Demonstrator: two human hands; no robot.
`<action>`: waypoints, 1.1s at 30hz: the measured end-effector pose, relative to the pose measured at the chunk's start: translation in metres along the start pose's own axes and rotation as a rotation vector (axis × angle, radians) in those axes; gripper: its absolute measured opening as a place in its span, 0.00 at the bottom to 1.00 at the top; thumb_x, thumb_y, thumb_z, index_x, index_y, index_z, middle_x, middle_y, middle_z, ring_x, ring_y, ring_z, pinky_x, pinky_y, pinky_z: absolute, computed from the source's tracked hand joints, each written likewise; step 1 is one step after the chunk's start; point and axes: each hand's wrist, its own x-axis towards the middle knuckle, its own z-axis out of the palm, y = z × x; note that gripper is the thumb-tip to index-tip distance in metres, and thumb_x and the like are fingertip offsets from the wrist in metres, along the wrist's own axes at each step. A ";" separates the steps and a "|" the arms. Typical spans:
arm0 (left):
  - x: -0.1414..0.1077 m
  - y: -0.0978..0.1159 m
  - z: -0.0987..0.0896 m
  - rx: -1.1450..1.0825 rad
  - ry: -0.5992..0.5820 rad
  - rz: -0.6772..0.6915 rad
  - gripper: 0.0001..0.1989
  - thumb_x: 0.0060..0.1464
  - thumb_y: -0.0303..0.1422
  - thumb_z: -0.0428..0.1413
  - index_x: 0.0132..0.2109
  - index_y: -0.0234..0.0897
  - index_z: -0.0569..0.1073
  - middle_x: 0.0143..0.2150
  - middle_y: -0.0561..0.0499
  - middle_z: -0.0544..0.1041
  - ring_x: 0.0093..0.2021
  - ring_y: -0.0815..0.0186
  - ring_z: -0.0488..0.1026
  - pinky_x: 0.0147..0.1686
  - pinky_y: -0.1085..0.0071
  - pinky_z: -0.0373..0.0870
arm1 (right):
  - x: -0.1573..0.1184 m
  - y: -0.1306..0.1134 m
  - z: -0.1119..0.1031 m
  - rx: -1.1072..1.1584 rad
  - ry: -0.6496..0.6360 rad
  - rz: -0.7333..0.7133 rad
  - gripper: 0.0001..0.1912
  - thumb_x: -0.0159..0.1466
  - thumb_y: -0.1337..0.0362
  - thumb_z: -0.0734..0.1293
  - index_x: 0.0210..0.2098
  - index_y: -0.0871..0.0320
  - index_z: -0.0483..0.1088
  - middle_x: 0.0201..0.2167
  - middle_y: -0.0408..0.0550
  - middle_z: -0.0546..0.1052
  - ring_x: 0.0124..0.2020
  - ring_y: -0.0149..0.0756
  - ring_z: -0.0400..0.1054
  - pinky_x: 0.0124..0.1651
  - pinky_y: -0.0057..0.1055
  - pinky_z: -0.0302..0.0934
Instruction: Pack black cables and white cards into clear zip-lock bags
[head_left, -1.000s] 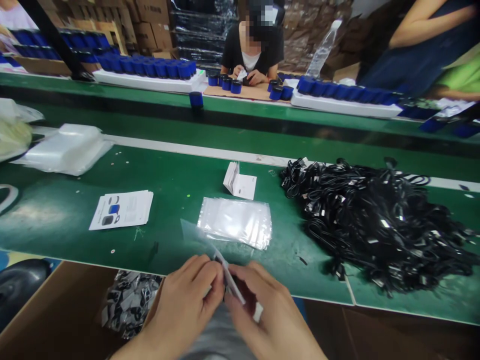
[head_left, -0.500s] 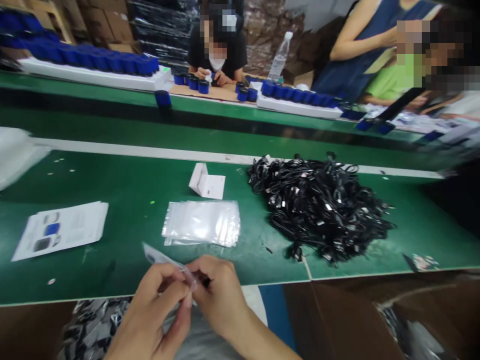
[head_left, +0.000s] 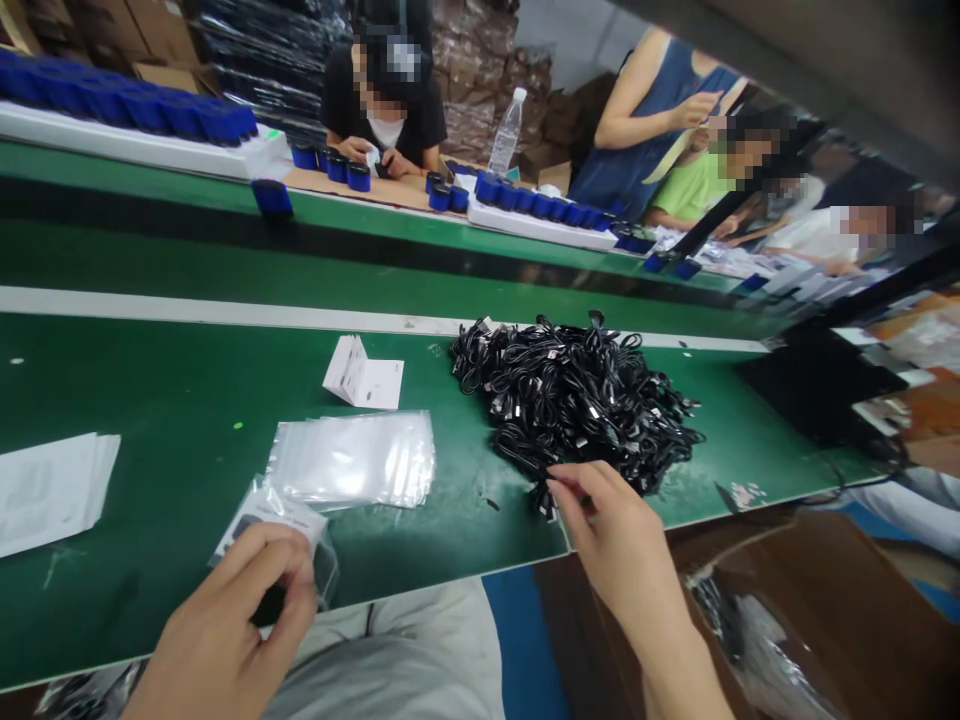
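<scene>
My left hand (head_left: 236,610) is closed on a clear plastic bag (head_left: 324,565) with a printed card inside, low over the green bench. At the near edge of a heap of black cables (head_left: 577,390), my right hand (head_left: 626,535) pinches at a coiled black cable (head_left: 541,498); its fingertips partly cover the contact. A stack of flat clear bags (head_left: 352,460) lies between the hands, farther back. Behind that stack a folded white leaflet (head_left: 381,383) stands partly open. Printed sheets (head_left: 56,490) lie in a pile at the left.
Beyond the bench runs a second green line with blue round items (head_left: 217,122) on white trays and a plastic bottle (head_left: 507,135). Several people work there. An open carton (head_left: 817,600) stands below the bench at right, and a dark flat object (head_left: 817,385) is at the right end.
Both hands were together at the bag; now they are apart. My right hand has moved right to the cables, while the left keeps the bag. The view has shifted right.
</scene>
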 end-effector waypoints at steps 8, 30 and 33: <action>0.010 -0.001 -0.005 0.169 -0.187 0.073 0.10 0.59 0.35 0.44 0.30 0.41 0.63 0.31 0.56 0.69 0.23 0.71 0.68 0.26 0.77 0.65 | 0.024 -0.010 0.044 -0.381 0.018 -0.094 0.02 0.59 0.72 0.66 0.29 0.62 0.71 0.28 0.55 0.70 0.31 0.46 0.63 0.31 0.37 0.59; -0.002 0.009 -0.017 -0.074 -0.227 -0.070 0.10 0.59 0.31 0.45 0.31 0.39 0.67 0.46 0.46 0.68 0.45 0.62 0.71 0.35 0.73 0.72 | -0.013 -0.114 0.061 0.441 -0.706 -0.220 0.14 0.63 0.72 0.60 0.46 0.63 0.71 0.33 0.51 0.72 0.30 0.39 0.69 0.33 0.33 0.62; -0.004 0.010 -0.016 -0.016 -0.189 -0.012 0.08 0.57 0.30 0.46 0.31 0.39 0.67 0.45 0.46 0.67 0.44 0.61 0.71 0.33 0.72 0.72 | -0.006 -0.108 0.053 0.689 -0.788 -0.225 0.12 0.61 0.72 0.62 0.44 0.60 0.70 0.34 0.48 0.72 0.32 0.36 0.68 0.35 0.29 0.63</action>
